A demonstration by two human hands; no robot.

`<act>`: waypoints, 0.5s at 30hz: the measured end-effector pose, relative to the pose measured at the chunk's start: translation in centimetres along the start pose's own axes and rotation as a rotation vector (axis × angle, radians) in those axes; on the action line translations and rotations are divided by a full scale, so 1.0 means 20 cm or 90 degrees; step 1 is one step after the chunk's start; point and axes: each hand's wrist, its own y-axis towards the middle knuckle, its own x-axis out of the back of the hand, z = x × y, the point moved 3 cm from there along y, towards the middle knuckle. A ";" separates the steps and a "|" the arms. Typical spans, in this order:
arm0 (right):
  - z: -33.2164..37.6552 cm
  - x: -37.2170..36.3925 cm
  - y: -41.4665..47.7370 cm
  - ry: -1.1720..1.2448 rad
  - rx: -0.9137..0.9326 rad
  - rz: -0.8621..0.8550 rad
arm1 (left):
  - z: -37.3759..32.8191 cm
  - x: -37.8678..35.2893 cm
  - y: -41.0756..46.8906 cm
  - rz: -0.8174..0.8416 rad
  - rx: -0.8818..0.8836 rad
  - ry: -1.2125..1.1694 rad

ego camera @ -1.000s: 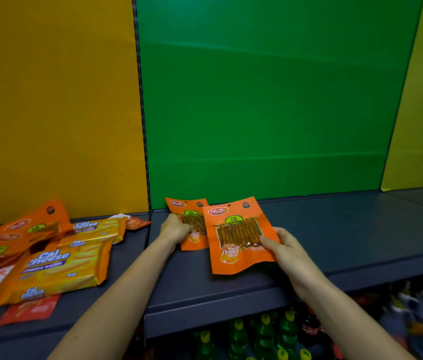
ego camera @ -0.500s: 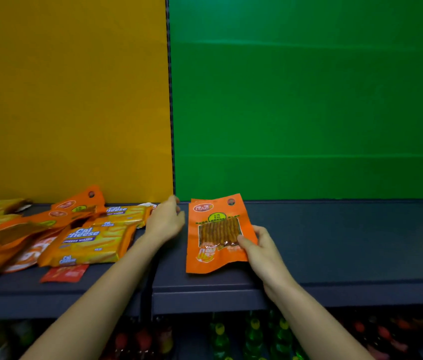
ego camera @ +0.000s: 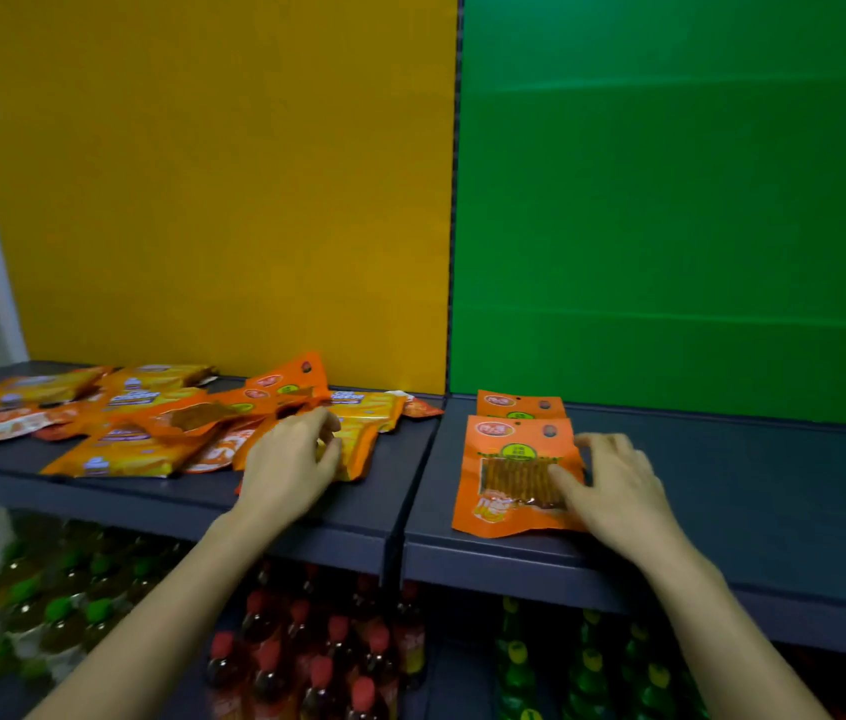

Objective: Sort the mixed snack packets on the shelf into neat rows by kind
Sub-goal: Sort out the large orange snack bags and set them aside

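Mixed orange and yellow foil snack packets (ego camera: 140,449) lie heaped on the dark grey shelf (ego camera: 722,511), just ahead of the nearer left hand (ego camera: 288,462). Its grip is half-curled at the heap's edge, and whether it holds one I cannot tell. The right hand (ego camera: 618,491) lies spread flat on a sorted orange packet (ego camera: 506,475), which lies front-to-back.

Dim, flat indoor light with no source in view; yellow panel (ego camera: 203,174) and green panel (ego camera: 670,200) are saturated, evenly lit, no glare. The whole frame is soft, and motion blur smears the print on the packet pile (ego camera: 151,423) and the left hand (ego camera: 288,467). Bottles (ego camera: 306,657) under the shelf (ego camera: 358,532) are in deep shadow and mushy; wide-angle bend at the edges, left border washed pale.
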 end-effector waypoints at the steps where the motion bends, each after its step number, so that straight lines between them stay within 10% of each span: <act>1: 0.04 0.01 0.01 0.028 0.027 -0.006 | 0.04 0.03 -0.01 -0.009 0.009 0.009; 15: 0.85 -0.35 0.17 0.131 0.245 0.051 | 0.78 0.38 0.04 -0.047 0.177 0.105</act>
